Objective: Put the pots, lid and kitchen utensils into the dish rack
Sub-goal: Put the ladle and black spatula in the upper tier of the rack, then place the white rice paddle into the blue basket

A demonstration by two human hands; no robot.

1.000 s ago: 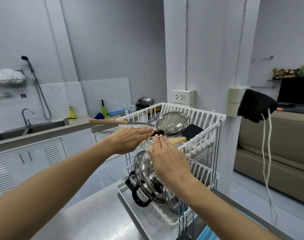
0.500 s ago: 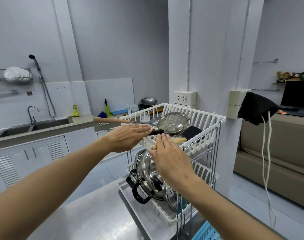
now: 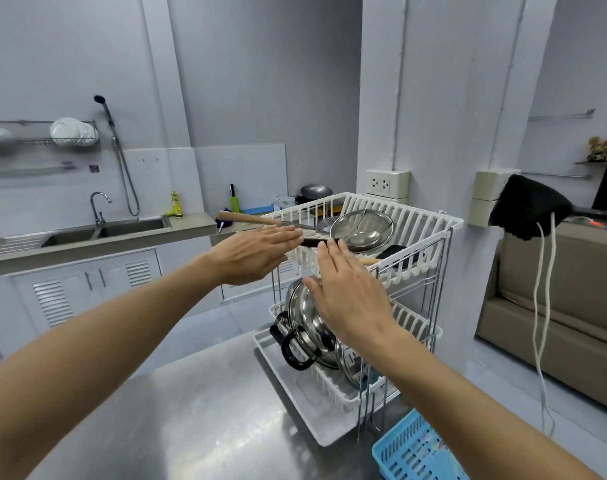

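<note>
Steel table [image 3: 177,420] nearest; blue basket [image 3: 416,452] at its right edge. Two-tier white dish rack [image 3: 430,237] on table. Lower tier: steel pot [image 3: 305,323] on its side, lid [image 3: 347,362] beside it. Right hand [image 3: 350,296] flat, fingers extended, holding nothing, in front of upper tier. Left hand [image 3: 250,254] likewise flat, empty, at upper rim. Upper tier: strainer [image 3: 362,228], wooden-handled utensil [image 3: 246,218] overhanging left, black spatula [image 3: 390,251]. Sink [image 3: 101,232] beyond.

Domestic kitchen adjoining a living area: steel sink [image 3: 101,232] with tap [image 3: 98,207], wall rack of plates [image 3: 72,133], louvred cabinets [image 3: 87,289], 2-tier dish rack [image 3: 416,233] on steel counter [image 3: 198,410]; sofa [image 3: 554,306] at right.
</note>
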